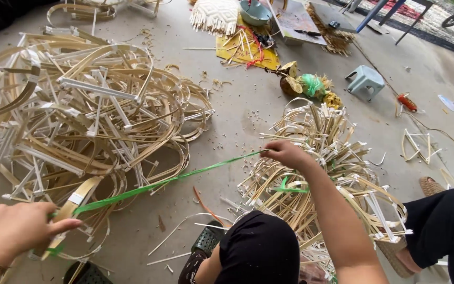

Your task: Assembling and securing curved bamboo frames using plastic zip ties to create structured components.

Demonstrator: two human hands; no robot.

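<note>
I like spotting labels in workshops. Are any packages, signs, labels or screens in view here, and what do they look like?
Yellow sheet: top centre on the floor, flat, rectangular, strewn with sticks.
Printed board: beside it at the top, flat, rectangular, pale with brownish patches.
No screens or signs show.

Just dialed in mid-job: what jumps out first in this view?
A green plastic strip stretched taut between the left hand at lower left and the right hand at centre. Behind it, a big tangled heap of bent bamboo frames fills the left floor, and a smaller bundle lies under the right arm.
</note>
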